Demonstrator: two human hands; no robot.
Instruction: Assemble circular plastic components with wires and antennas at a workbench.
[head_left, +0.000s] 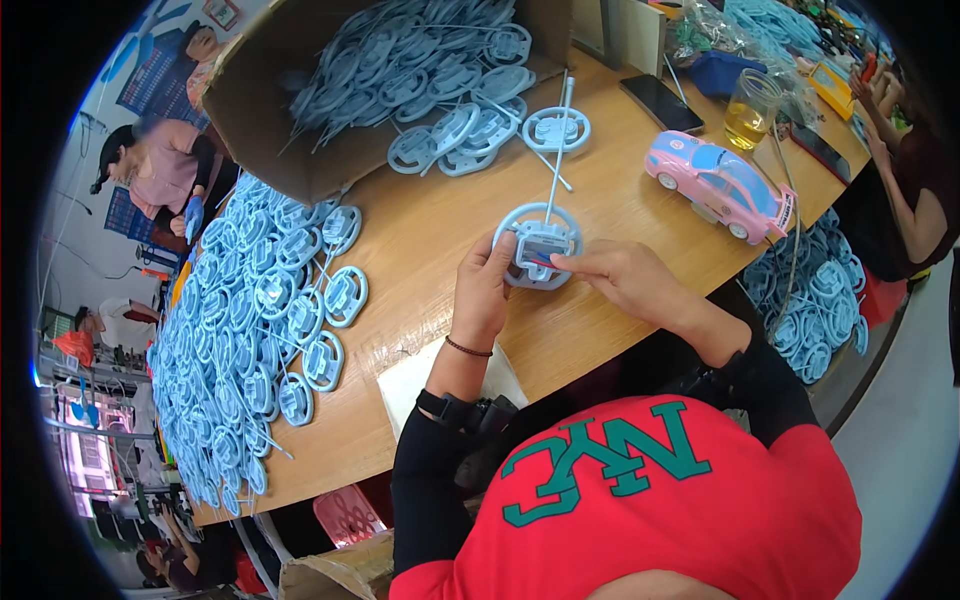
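Observation:
A light blue toy steering wheel (548,242) with a thin rod pointing away from me is just above the table's near side. My left hand (484,285) grips its left rim, thumb on top and the other fingers mostly hidden. Over a recess in the hub, my right hand (625,278) is closed in a pinch. Something small, dark blue and reddish, shows by its fingertips, too small to name. Beyond the held wheel lies another blue steering wheel (557,130), its rod crossing close to the first rod. A pale sheet (450,385) lies beneath my left forearm.
Blue wheels (240,330) are heaped at the left; more spill from a cardboard box (250,110). A pink toy car (715,185), a phone (662,103) and a cup of yellow liquid (752,112) stand at right. Co-workers (165,170) sit beyond the left heap and at far right.

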